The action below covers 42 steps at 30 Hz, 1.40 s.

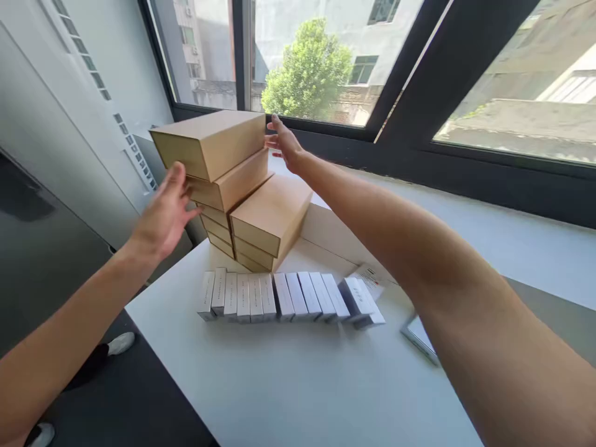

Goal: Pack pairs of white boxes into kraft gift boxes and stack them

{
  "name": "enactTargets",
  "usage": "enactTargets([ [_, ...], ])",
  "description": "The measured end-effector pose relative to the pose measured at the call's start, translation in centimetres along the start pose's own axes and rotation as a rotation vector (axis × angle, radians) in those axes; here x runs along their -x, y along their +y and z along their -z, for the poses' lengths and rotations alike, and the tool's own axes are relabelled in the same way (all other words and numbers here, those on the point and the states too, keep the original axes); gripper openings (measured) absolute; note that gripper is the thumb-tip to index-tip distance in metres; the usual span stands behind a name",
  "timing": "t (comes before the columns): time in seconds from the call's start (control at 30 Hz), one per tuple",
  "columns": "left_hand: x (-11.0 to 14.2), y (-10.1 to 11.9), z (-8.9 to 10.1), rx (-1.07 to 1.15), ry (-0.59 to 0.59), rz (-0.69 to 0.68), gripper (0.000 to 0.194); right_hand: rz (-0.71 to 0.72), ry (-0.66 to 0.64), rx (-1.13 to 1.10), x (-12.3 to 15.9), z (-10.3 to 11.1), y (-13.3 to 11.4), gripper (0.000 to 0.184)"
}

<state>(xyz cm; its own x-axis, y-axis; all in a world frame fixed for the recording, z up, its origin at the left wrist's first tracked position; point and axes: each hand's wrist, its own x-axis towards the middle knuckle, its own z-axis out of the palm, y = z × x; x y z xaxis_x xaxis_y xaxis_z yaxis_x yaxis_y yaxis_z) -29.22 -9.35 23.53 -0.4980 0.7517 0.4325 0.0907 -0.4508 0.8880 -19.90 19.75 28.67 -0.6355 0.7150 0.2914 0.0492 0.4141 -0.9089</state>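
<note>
Tan cardboard boxes stand in two stacks on the white table. The top box (pixel 233 143) of the taller left stack lies a little askew on the box (pixel 242 180) under it. My left hand (pixel 167 214), slightly blurred, is at the left front of this stack with thumb and fingers apart. At the far right end of the top box, my right hand (pixel 285 144) has its fingers spread by the edge; whether they touch it I cannot tell. A lower stack, topped by another box (pixel 274 208), stands close on the right.
A row of small white boxes (pixel 256 298) stands in front of the stacks on the white table (pixel 279 379). A printed paper (pixel 367 279) and a flat pale box (pixel 421 335) lie to the right. A window frame (pixel 326 127) runs behind; a grey cabinet (pixel 51 205) is left.
</note>
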Motion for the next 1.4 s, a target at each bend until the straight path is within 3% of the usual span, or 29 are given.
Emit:
enactTargets([
  [0.07,3.0,-0.5,1.3,-0.01,0.109,0.108,0.058,0.105,0.103,0.105,4.2,3.6,-0.1,0.06],
  [0.17,9.9,-4.5,3.4,-0.111,0.367,0.188,0.069,0.246,0.258,0.494,15.6,11.0,1.0,0.045],
  [0.2,12.4,-6.3,3.9,-0.133,0.382,0.286,0.073,0.177,0.306,0.666,20.3,13.5,1.8,0.046],
  [0.23,14.7,-8.2,4.2,-0.162,0.348,0.388,0.073,0.021,0.325,0.827,25.3,15.7,2.8,0.048],
  [0.27,16.7,-9.9,4.3,-0.192,0.281,0.465,0.072,-0.181,0.266,0.956,30.1,17.6,4.0,0.053],
  [0.3,18.3,-11.3,4.2,-0.225,0.218,0.515,0.072,-0.296,0.236,0.994,34.7,19.2,5.4,0.057],
  [0.37,20.2,-13.4,3.6,-0.319,0.136,0.561,0.076,-0.425,0.183,1.028,42.3,20.9,8.2,0.063],
  [0.43,20.6,-14.6,2.7,-0.415,0.107,0.558,0.084,-0.48,0.11,1.029,47.3,21.4,10.8,0.066],
  [0.5,20.1,-15.2,1.8,-0.468,0.086,0.525,0.087,-0.475,0.043,1.004,49.9,21.2,12.8,0.067],
  [0.6,19.2,-15.7,0.0,-0.463,0.039,0.457,0.085,-0.404,-0.032,0.933,50.6,20.8,14.5,0.072],
  [0.8,20.3,-16.1,-4.0,-0.45,-0.01,0.463,0.081,-0.284,-0.164,0.856,51.7,20.2,14.7,0.079],
  [1.0,22.2,-15.6,-7.7,-0.349,-0.097,0.448,0.077,-0.34,-0.233,0.882,59.4,20.6,11.0,0.074],
  [1.13,23.3,-15.4,-12.7,-0.302,-0.246,0.44,0.077,-0.478,-0.239,0.972,66.0,23.0,7.8,0.075],
  [1.23,25.2,-15.3,-17.1,-0.282,-0.425,0.459,0.078,-0.561,-0.275,1.06,70.6,25.3,5.1,0.068],
  [1.33,27.6,-15.1,-19.9,-0.249,-0.542,0.433,0.081,-0.63,-0.307,1.234,73.3,27.0,2.6,0.055],
  [1.4,28.7,-15.2,-20.5,-0.217,-0.543,0.417,0.084,-0.671,-0.262,1.315,73.7,27.5,1.7,0.058],
])
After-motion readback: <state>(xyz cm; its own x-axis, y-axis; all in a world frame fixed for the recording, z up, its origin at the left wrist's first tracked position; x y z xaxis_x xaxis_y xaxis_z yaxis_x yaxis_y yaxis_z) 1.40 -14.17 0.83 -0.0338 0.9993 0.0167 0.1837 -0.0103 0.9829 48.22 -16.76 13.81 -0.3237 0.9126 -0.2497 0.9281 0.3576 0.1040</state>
